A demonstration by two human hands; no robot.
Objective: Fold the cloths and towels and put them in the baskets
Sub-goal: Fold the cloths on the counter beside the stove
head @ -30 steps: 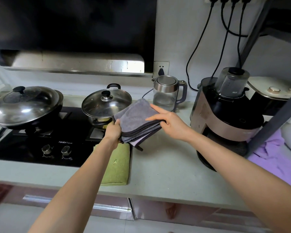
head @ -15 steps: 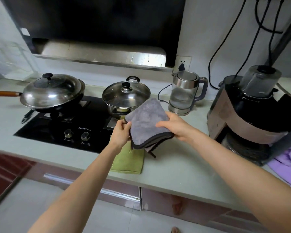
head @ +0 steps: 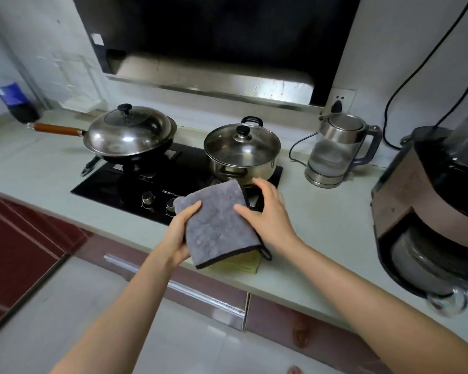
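at centre frame we hold the folded grey cloth (head: 219, 224) above the counter edge, left hand (head: 177, 237) pinching its left side, right hand (head: 268, 215) curled round the right. we should keep layers squared until a basket appears.

Wok (head: 130, 132) sitting on hob (head: 173, 182) left, pot (head: 242, 152) right of it. Kettle (head: 335, 151) standing on counter (head: 322, 225) right of pot, appliance (head: 430, 211) further right. Folded cloth (head: 219, 222) hanging over hob's front edge, another cloth (head: 238, 264) lying beneath it.

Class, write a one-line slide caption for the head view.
Both hands hold a folded grey cloth above the counter.
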